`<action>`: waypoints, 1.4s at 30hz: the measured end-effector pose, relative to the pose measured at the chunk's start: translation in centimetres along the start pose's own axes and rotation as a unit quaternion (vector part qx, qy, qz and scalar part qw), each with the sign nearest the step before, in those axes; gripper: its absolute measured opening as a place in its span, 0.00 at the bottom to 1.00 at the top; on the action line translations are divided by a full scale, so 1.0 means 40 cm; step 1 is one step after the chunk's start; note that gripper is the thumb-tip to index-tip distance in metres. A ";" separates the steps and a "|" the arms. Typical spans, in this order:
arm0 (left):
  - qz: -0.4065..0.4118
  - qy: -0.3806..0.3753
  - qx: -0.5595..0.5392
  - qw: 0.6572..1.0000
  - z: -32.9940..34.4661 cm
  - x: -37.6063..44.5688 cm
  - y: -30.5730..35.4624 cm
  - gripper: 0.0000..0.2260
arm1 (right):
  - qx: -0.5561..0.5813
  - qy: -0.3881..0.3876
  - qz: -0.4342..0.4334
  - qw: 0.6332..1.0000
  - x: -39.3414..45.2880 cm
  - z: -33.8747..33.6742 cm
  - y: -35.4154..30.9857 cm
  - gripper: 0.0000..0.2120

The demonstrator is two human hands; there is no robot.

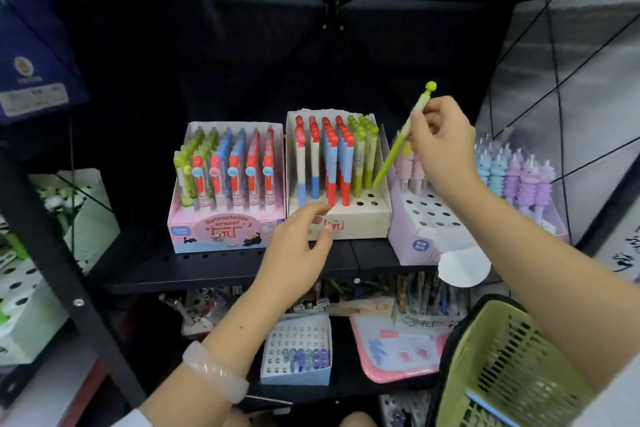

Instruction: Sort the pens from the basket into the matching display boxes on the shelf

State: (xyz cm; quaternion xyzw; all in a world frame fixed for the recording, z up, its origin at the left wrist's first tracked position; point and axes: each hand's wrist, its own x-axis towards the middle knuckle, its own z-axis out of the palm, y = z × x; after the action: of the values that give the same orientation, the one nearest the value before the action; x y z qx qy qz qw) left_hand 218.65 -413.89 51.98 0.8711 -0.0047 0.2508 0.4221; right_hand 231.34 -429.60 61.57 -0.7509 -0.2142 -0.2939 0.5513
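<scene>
Over cardboard box, right hand pinches slim green pen

Stationery shop: priced pen display boxes, shelf.

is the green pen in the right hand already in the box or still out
Partly in, not seated. The green pen leans tilted, its tip at the holes of the cream display box beside upright green pens, the right hand pinching its top.

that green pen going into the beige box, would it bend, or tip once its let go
The green pen looks rigid: it stays straight while the right hand pinches only its upper part. It leans steeply into the beige box, but neighbouring pens stand upright in their holes, so it probably won't tip.
</scene>
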 end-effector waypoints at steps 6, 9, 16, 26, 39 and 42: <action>-0.014 -0.017 0.014 1.000 0.025 -0.011 -0.019 0.14 | -0.085 -0.081 -0.023 0.993 0.004 0.039 0.049 0.03; -0.017 -0.028 0.016 0.999 0.020 -0.012 -0.023 0.14 | -0.199 -0.195 -0.031 0.960 -0.008 0.057 0.074 0.05; -0.017 -0.054 0.017 0.998 0.014 -0.020 -0.018 0.15 | -0.207 -0.223 0.003 0.953 -0.015 0.047 0.064 0.06; 0.052 -0.217 -0.049 0.974 0.226 -0.169 0.093 0.12 | -0.124 -0.415 0.081 0.898 -0.234 -0.277 0.060 0.08; 0.065 -0.476 0.089 0.873 0.542 -0.269 0.134 0.15 | -0.357 -0.550 0.237 0.717 -0.611 -0.550 0.550 0.15; 0.049 -0.483 0.116 0.867 0.572 -0.259 0.123 0.15 | -0.430 -0.534 0.245 0.685 -0.655 -0.524 0.658 0.16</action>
State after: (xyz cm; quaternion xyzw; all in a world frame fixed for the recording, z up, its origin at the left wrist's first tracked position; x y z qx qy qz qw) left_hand 218.43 -436.04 39.19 0.9248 -0.2217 -0.1818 0.2501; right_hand 224.77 -457.43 29.92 -0.9611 -0.1311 0.2429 0.0128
